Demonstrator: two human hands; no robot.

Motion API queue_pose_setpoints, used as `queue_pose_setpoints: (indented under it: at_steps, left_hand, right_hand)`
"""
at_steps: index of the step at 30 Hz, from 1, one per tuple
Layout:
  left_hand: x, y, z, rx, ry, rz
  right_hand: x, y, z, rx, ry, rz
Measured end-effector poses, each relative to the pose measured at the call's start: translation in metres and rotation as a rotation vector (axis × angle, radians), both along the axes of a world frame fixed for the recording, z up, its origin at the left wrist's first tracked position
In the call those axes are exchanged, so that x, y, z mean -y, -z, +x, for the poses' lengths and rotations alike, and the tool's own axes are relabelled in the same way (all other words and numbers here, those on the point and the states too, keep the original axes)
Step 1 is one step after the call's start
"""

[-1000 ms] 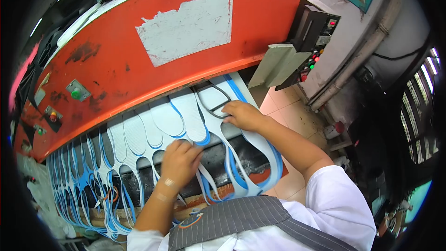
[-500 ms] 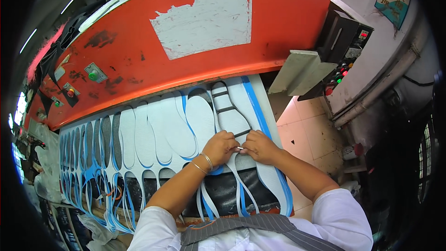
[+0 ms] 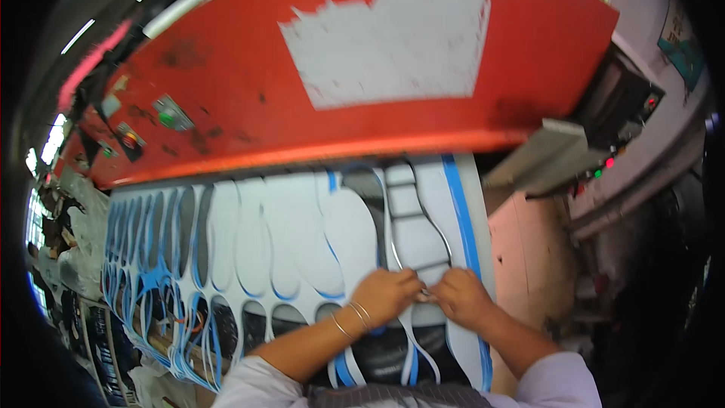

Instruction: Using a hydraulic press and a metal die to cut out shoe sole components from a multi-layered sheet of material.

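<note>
A sole-shaped metal cutting die (image 3: 409, 216) with dark crossbars lies on a white sheet (image 3: 467, 204) with blue edging. My left hand (image 3: 387, 295) and my right hand (image 3: 462, 298) meet at the die's near end. Both are closed, thumbs and fingers pinched together on its rim; the fingers hide part of that end. Left of the die, sole shapes (image 3: 291, 234) are cut side by side in the sheet. Narrow white and blue strips of sheet hang over the near edge, below my left forearm.
A red machine beam (image 3: 226, 117) with a torn white paper patch (image 3: 389, 49) spans the far side of the table. A pale angled plate (image 3: 540, 155) and a dark control box with lit buttons (image 3: 610, 162) stand at right. Plastic bags (image 3: 87, 219) hang at the left.
My view has shifted, so the machine, sheet and hands appear farther right and lower. Both hands stay closed at the near end of the die.
</note>
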State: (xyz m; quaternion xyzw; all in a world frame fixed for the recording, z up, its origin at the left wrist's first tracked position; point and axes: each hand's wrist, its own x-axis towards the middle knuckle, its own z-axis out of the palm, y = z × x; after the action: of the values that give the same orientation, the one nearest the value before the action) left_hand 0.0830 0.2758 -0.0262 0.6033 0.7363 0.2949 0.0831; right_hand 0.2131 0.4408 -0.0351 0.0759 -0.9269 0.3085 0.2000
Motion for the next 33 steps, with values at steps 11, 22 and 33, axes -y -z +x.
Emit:
queue_pose_setpoints:
  at_steps: [11,22,33]
  left_hand:
    - [0.0,0.0,0.013,-0.033,0.004,0.099]
    - [0.061,-0.034,0.044,-0.063,-0.263,0.239]
    - [0.268,-0.016,0.112,0.294,-0.882,0.234]
  right_hand:
    - [-0.035,-0.033,-0.018,0.267,-0.348,0.075]
    - [0.008,-0.337,-0.224,-0.133,0.066,-1.239]
    - [0.0,-0.29,-0.096,-0.077,-0.674,-1.649]
